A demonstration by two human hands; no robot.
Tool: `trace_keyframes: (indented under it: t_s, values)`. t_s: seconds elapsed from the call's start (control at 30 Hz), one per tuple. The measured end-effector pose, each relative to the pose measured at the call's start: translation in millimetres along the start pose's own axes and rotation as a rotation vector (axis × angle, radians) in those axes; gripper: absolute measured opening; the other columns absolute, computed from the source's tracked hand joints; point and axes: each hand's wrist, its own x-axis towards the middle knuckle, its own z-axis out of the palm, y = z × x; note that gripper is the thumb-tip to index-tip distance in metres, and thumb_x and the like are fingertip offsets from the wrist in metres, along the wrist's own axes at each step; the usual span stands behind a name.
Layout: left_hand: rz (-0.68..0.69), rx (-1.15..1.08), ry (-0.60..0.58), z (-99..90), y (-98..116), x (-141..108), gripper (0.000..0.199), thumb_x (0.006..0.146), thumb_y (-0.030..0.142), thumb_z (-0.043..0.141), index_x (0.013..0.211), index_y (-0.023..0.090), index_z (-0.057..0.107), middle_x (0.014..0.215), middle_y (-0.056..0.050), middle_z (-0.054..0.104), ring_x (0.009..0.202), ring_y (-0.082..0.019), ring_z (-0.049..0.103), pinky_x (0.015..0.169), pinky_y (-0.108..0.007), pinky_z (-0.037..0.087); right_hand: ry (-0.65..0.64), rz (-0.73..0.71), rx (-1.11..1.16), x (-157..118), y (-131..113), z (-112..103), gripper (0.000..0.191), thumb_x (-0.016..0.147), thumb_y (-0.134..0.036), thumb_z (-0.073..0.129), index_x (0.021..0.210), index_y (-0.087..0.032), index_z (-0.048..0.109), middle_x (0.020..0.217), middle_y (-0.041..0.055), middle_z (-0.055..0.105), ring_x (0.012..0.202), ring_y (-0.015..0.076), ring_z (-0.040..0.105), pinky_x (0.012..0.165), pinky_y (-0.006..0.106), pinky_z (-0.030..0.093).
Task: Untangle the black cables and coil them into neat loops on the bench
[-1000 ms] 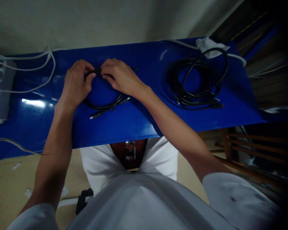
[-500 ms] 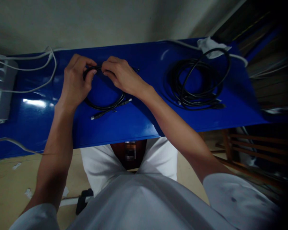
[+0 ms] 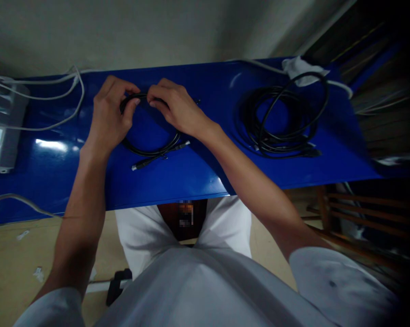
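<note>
A coiled black cable (image 3: pixel 149 153) lies in a loop on the blue table. Two of its plug ends with light metal tips cross at the loop's near side. My left hand (image 3: pixel 113 106) pinches the far left part of the coil between thumb and fingers. Just to the right, my right hand (image 3: pixel 169 102) is closed on the top of the same coil, its fingertips bent down over the strands. A short stretch of cable shows between the two hands. Part of the loop is hidden behind my right hand and wrist.
A larger pile of coiled black cables (image 3: pixel 283 122) sits on the right of the blue table (image 3: pixel 198 177). Behind it is a crumpled white wrapper (image 3: pixel 302 70). White cords (image 3: pixel 78 102) run on the left beside a grey-white socket box (image 3: pixel 7 122). A wooden chair (image 3: pixel 327 206) stands at lower right.
Both hands keep hold of the coil in nearly the same place. The whole view has shifted very slightly, and little else differs.
</note>
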Motion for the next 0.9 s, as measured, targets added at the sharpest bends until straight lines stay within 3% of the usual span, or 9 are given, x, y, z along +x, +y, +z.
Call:
trace_keyframes:
  t_s: [0.4, 0.53, 0.73, 0.9]
  values:
    - [0.003, 0.028, 0.02, -1.0, 3.8, -0.7, 0.02, 0.111, 0.03, 0.067, 0.127, 0.02, 0.071, 0.124, -0.008, 0.07, 0.102, -0.022, 0.07, 0.1, -0.043, 0.062, -0.051, 0.026, -0.025, -0.2, -3.1, -4.4, 0.025, 0.11, -0.035, 0.046, 0.112, -0.028, 0.07, 0.123, 0.0044, 0.08, 0.121, 0.0235, 0.072, 0.111, 0.042, 0.054]
    - [-0.041, 0.0, 0.027, -0.6, 6.1, -1.4, 0.018, 0.11, 0.033, 0.068, 0.124, 0.022, 0.071, 0.124, -0.009, 0.07, 0.102, -0.023, 0.072, 0.099, -0.044, 0.063, -0.067, 0.023, 0.05, -2.8, -3.5, -7.8, 0.037, 0.111, -0.046, 0.039, 0.116, -0.027, 0.07, 0.116, 0.0039, 0.082, 0.111, 0.0206, 0.076, 0.104, 0.037, 0.056]
    - [-0.04, 0.001, 0.011, 3.0, 3.8, -1.8, 0.018, 0.107, 0.028, 0.067, 0.123, 0.022, 0.07, 0.124, -0.008, 0.071, 0.107, -0.025, 0.072, 0.101, -0.047, 0.062, -0.009, -0.003, 0.161, -1.4, -0.9, -5.8, 0.067, 0.1, -0.075, 0.029, 0.097, -0.028, 0.077, 0.104, 0.0037, 0.086, 0.119, 0.0192, 0.075, 0.096, 0.03, 0.055]
    - [-0.019, 0.02, 0.025, 5.3, 4.5, -1.0, 0.018, 0.102, 0.02, 0.068, 0.12, 0.021, 0.07, 0.12, -0.009, 0.071, 0.114, -0.028, 0.07, 0.103, -0.05, 0.06, -0.021, -0.018, 0.216, -1.7, 3.0, -3.9, 0.051, 0.109, -0.062, 0.034, 0.115, -0.025, 0.07, 0.105, 0.0007, 0.081, 0.101, 0.0153, 0.077, 0.093, 0.03, 0.056]
